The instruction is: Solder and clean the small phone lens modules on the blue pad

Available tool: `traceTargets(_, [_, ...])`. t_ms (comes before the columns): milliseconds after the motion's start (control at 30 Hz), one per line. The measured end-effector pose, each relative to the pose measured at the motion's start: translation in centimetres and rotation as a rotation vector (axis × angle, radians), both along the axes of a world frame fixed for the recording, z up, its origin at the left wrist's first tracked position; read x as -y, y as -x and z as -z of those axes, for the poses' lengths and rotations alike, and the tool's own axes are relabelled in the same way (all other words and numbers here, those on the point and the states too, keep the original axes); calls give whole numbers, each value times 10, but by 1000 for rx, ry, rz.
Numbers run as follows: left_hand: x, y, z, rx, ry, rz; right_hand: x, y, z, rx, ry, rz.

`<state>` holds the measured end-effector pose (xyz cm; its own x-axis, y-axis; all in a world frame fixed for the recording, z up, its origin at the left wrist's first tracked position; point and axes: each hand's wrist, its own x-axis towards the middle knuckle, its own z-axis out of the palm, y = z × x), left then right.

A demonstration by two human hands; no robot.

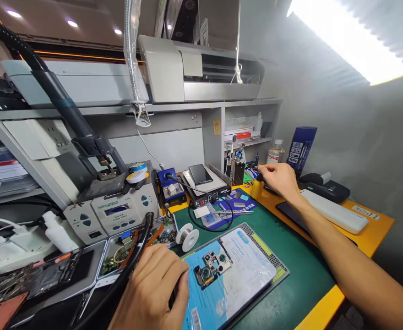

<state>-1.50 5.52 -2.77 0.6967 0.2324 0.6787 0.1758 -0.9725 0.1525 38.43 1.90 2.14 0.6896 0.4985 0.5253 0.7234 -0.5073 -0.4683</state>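
Note:
My left hand (155, 284) is curled at the lower left, beside a blue and white package (246, 284). A dark bit shows between its thumb and fingers; what it is I cannot make out. On the package lie phone camera modules (206, 272), to the right of that hand. My right hand (281, 179) reaches to the back right, fingertips pinched together just above a yellow bottle (257, 189) with a dark top. Whether something small is in the pinch is hidden.
A solder spool (187, 237), tweezers (234, 212) and a heating plate with a phone (200, 174) on it stand behind the package. The soldering station (114, 211) is at left, with a thick black hose (133, 266) in front. A white slab-like device (334, 211) lies at right.

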Motion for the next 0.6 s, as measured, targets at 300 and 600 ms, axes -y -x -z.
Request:
traceTargets(300, [4,-1,-5,-25,40,-18,-2,10,-2,-54,123,7])
traceTargets(600, [5,-2,-6,-17,30,-18,-4,4,0,-102,236,-17])
